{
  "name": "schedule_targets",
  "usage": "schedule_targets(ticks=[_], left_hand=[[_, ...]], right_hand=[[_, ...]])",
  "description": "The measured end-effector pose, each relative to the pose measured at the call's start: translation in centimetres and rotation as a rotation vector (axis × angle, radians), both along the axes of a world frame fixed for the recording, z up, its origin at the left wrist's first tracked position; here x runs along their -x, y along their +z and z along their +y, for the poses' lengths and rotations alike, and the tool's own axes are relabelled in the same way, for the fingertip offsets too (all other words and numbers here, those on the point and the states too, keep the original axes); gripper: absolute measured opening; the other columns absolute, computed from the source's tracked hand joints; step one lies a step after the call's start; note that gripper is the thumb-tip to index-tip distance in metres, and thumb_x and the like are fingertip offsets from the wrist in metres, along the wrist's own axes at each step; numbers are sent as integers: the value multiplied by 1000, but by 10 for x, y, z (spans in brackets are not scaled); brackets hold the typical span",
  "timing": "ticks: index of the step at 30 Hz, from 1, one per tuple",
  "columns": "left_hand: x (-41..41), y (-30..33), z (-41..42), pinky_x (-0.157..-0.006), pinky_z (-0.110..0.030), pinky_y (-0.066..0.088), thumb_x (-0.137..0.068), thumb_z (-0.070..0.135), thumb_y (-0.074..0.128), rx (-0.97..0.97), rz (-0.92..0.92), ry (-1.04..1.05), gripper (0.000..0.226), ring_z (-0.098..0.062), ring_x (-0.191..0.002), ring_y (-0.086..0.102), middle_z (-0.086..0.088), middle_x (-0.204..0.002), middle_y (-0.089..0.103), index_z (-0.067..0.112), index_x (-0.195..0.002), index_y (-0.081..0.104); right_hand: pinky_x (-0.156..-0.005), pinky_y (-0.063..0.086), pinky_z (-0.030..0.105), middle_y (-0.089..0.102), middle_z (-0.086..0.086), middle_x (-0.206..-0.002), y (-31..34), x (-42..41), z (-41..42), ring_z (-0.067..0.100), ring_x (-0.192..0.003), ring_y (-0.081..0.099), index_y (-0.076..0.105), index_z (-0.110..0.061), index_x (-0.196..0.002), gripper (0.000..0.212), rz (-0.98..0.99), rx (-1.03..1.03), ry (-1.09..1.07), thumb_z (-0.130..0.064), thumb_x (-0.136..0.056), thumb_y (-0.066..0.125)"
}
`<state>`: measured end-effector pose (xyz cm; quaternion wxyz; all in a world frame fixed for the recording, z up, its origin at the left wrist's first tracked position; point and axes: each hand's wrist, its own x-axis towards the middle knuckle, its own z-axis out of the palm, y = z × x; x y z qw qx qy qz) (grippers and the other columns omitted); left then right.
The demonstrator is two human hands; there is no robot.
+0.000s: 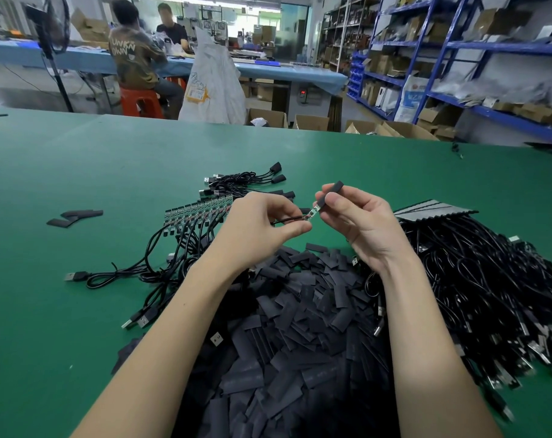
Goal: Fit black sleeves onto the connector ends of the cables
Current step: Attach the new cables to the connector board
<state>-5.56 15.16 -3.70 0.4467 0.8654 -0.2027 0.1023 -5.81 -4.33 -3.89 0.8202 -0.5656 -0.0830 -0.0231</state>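
My left hand (262,229) pinches a black cable (287,220) just behind its bare green connector board (312,212). My right hand (360,219) pinches a black sleeve (331,192) between thumb and fingers, its lower mouth at the tip of the board. Both hands hover above the green table (79,311). A big heap of loose black sleeves (300,327) lies under my wrists. A row of cables with bare boards (199,210) lies to the left, and some sleeved cables (255,180) lie behind it.
A large pile of black cables (489,295) fills the right side, with a grey card (432,209) at its far edge. A few stray sleeves (75,216) lie at the left. Beyond the table are boxes, blue shelving (458,49) and two seated people (142,55).
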Motion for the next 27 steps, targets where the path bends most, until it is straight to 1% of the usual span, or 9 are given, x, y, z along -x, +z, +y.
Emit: schedule_targets(ticks=[4,7,9,13,17,19,21,24,27], left_hand=[[1,1,1,-83,-25,52,-83,35,83,-5,23,-2,20,-5,-83,67,7,-86,75,17,-93,79],[2,1,1,-82,-25,52,-83,35,82,-17,17,1,20,-7,-84,68,7,-85,75,18,-92,79],[2,2,1,-81,-23,51,-83,35,82,-25,2,5,18,-5,-83,67,9,-85,74,20,-92,79],[2,1,-1,-80,-22,51,-83,35,82,0,-17,5,21,-3,-81,67,9,-84,74,17,-93,79],[3,1,-5,-82,-24,54,-85,33,81,50,-45,25,14,-1,-82,69,10,-84,75,21,-90,78],[3,0,-8,-77,-19,52,-85,33,81,101,-43,50,13,6,-77,66,12,-83,75,21,-91,78],[4,-1,-10,-68,-14,46,-82,30,83,188,-12,60,16,7,-65,59,13,-78,74,20,-93,76],[5,-1,-12,-61,-17,48,-83,21,84,386,56,49,17,-7,-57,61,6,-75,75,15,-95,73],[5,-1,-11,-58,-15,48,-86,15,81,439,45,41,10,-11,-53,64,3,-72,75,11,-92,74]], right_hand=[[-73,58,17,79,7,-92,-1,0,0,11,-88,75,83,-15,-82,12,64,-23,30,-14,-71,78],[-73,58,17,78,8,-92,0,-1,-1,12,-86,75,83,-13,-83,14,74,21,19,-15,-69,80],[-72,58,18,78,9,-91,1,-1,0,13,-85,75,83,-12,-83,19,59,62,2,-17,-64,83],[-72,58,18,78,8,-92,0,-2,1,13,-86,75,83,-14,-84,26,50,46,12,-22,-59,87],[-74,58,20,78,9,-91,-6,-3,10,14,-86,75,83,-13,-82,15,78,14,45,-17,-68,81],[-74,58,19,78,9,-92,-6,-4,14,13,-87,75,83,-13,-81,11,78,-30,20,-16,-70,79],[-74,58,20,78,9,-93,-5,-5,16,15,-87,75,83,-12,-82,12,79,-96,-6,-16,-71,79],[-72,59,20,78,9,-92,-2,-7,17,13,-83,75,82,-11,-83,11,86,-198,-35,-16,-73,79],[-70,59,20,78,8,-91,-1,-6,20,13,-83,75,82,-10,-82,10,95,-230,-43,-16,-74,79]])
